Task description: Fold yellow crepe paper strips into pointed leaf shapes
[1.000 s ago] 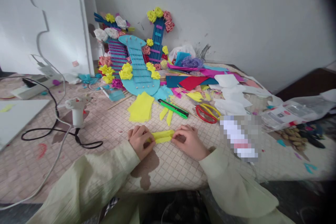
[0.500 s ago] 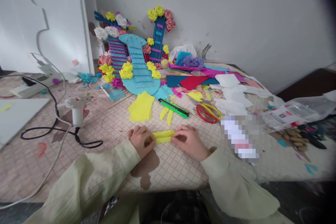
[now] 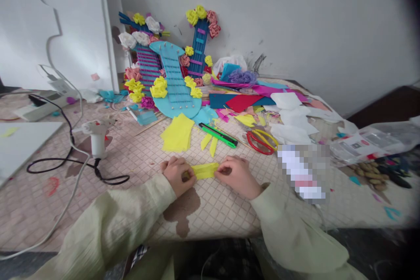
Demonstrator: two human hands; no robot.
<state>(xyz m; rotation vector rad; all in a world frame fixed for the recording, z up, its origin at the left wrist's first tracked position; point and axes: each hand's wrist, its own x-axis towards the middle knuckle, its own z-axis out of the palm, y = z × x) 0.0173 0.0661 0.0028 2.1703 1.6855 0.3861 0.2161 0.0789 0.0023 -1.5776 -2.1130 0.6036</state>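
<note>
A strip of yellow crepe paper [image 3: 205, 171], folded lengthwise, stretches between my two hands just above the table. My left hand [image 3: 178, 176] pinches its left end between thumb and fingers. At the other end, my right hand [image 3: 239, 176] has its fingertips closed on the paper. Beyond my hands lies a stack of yellow paper sheets [image 3: 177, 133]. Small cut yellow pieces [image 3: 210, 143] rest beside a green utility knife [image 3: 218, 134]. Scissors with red and yellow handles [image 3: 260, 142] lie to the right of the knife.
A white glue gun [image 3: 98, 138] stands at left with its black cord looping over the table. Blue paper-flower-trimmed instrument shapes [image 3: 177, 78] lean against the wall. Coloured paper scraps [image 3: 241, 101] pile up at the back. A plastic package [image 3: 374, 140] lies at right.
The yellow strip's visible fold has flattened and its two layers sit closer together. Both hands keep nearly the same place and grip.
</note>
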